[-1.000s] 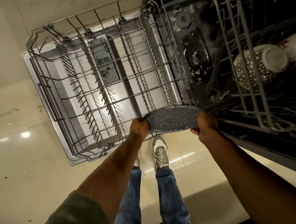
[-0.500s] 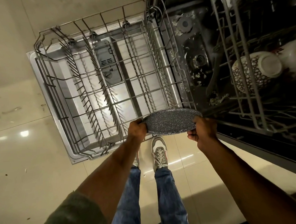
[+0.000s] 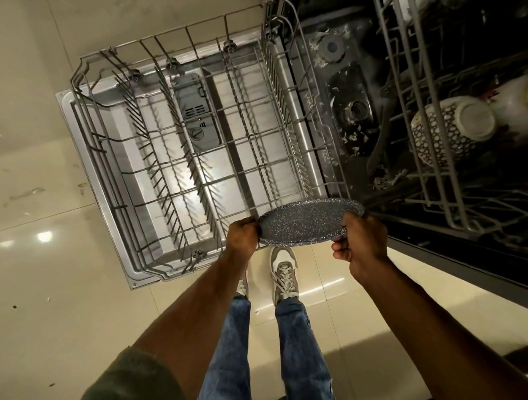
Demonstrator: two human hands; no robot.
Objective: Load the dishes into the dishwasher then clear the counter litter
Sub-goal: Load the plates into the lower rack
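I hold a grey speckled plate (image 3: 304, 225) almost flat, above the near right corner of the lower dishwasher rack (image 3: 198, 160). My left hand (image 3: 243, 236) grips its left rim and my right hand (image 3: 362, 243) grips its right rim. The lower rack is pulled out over the open dishwasher door (image 3: 100, 179) and holds no dishes. At the right, the upper rack (image 3: 439, 158) holds a patterned bowl (image 3: 447, 133) upside down, and white dishes (image 3: 519, 103) beside it.
Food scraps lie on the dark dishwasher floor (image 3: 350, 111) between the racks. My feet in grey sneakers (image 3: 282, 273) stand on the glossy cream tile floor (image 3: 44, 275), just in front of the door's edge.
The plate and both hands have stayed at the rack's near right corner. The right hand has slid slightly nearer along the rim. The view has shifted a little.
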